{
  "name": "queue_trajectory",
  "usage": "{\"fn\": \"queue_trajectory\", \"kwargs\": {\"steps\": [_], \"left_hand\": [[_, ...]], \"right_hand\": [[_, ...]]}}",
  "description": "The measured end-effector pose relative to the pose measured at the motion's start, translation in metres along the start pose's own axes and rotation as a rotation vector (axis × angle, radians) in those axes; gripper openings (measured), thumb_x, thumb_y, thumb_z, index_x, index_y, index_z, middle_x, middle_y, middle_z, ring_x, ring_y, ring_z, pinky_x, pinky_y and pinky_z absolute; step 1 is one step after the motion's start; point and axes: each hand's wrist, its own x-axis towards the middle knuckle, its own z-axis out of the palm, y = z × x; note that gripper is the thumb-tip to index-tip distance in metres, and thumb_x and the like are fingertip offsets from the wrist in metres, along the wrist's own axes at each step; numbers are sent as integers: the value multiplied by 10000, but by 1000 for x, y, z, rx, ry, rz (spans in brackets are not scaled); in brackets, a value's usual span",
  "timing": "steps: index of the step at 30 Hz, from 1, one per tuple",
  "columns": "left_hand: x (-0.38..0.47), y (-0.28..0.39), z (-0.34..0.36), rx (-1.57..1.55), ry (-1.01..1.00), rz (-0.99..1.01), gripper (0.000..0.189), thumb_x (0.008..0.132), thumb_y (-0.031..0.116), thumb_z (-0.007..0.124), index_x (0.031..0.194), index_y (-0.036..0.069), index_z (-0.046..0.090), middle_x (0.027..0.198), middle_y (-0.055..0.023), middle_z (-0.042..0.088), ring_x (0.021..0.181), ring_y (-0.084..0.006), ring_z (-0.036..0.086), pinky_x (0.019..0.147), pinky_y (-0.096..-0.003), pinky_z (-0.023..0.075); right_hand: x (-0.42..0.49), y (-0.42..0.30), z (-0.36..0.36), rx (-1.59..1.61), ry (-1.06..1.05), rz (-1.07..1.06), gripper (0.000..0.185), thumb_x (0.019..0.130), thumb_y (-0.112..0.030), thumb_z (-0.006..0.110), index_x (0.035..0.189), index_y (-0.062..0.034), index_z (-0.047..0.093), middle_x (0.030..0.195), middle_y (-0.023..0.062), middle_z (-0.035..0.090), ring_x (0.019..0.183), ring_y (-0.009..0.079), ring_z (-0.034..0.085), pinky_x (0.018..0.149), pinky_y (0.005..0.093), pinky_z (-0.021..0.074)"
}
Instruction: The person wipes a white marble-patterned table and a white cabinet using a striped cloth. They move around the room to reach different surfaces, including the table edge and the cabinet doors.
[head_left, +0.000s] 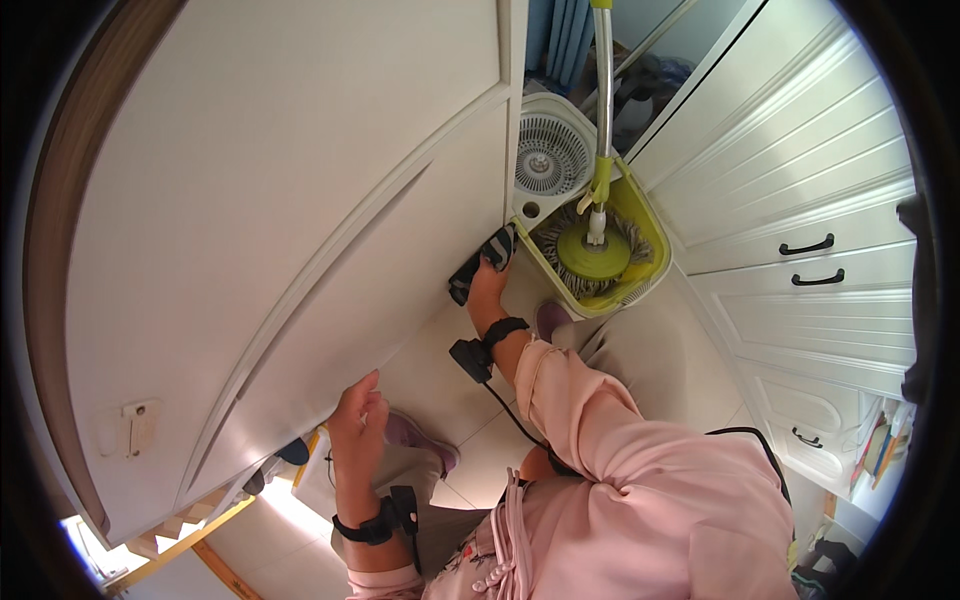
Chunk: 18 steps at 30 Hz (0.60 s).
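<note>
My right hand (490, 279) grips a dark grey and black patterned cloth (480, 262) and presses it against the lower edge of a large white panel (300, 225), close to the rim of a green and white mop bucket (660, 255). My left hand (358, 420) is beside the same panel lower down, its fingers partly curled, with nothing seen in it. A spin mop (594, 251) with a green disc head and grey strings stands in the bucket, its metal handle rising away. Both wrists wear black straps with small devices.
White cabinets with black handles (817, 277) line the right side. Behind the bucket's spin basket (551, 154) are blue curtain-like fabric and plastic bags. My shoes stand on the tiled floor (480, 390). A wooden-edged item (217, 570) lies at lower left.
</note>
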Motion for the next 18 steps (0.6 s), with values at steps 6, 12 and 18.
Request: {"fn": "queue_trajectory", "kwargs": {"steps": [6, 12, 18], "left_hand": [[17, 1, 16, 1, -20, 64, 346, 847, 75, 579, 1189, 26, 592, 1003, -117, 645, 874, -181, 628, 802, -292, 492], [29, 8, 23, 34, -83, 64, 354, 879, 81, 571, 1222, -6, 568, 1040, -89, 640, 928, -137, 594, 846, -272, 467], [39, 15, 36, 71, -92, 18, 351, 856, 72, 571, 1200, 5, 577, 1012, -113, 642, 889, -173, 619, 816, -290, 480]], "right_hand": [[29, 16, -5, 51, 144, 242, 484, 965, -280, 503, 1376, -42, 408, 1379, 138, 460, 1217, 293, 451, 1009, 378, 354], [53, -7, -5, -154, 283, 574, 619, 925, -383, 538, 1401, -15, 388, 1401, 174, 439, 1211, 339, 458, 969, 463, 360], [95, -18, -19, -264, 233, 581, 621, 933, -385, 526, 1410, -21, 367, 1417, 150, 408, 1240, 319, 419, 998, 429, 334]]}}
